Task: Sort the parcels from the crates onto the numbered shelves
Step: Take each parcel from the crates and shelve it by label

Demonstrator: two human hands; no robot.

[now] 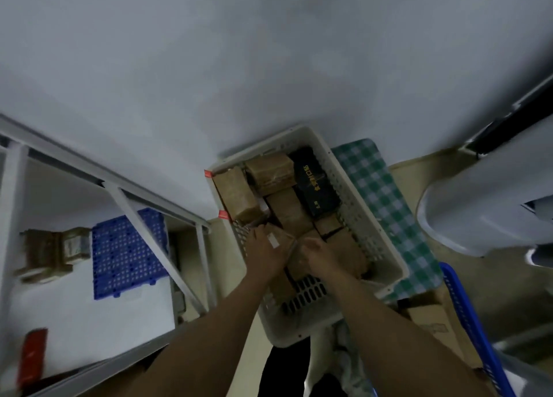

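Inside the white crate [362,226], left hand [266,248] and right hand [321,257] both grip one brown parcel [281,235] by opposite edges, fingers curled around it; thumb placement is too blurred to tell.

The brown parcel [282,232] that my left hand [266,248] and right hand [320,256] grip looks like matt cardboard, with 1 white paper label. It lies in a white crate [354,205] of smooth perforated plastic. A taped parcel [273,169] further in shines where glossy clear tape wraps its brown paper, and the black box [315,184] has a smooth, faintly shiny card face with gold print. The checked cover [386,199] looks like woven cloth. The blue mat [125,253] is holed plastic, and the shelf frame [12,193] is white-painted metal.
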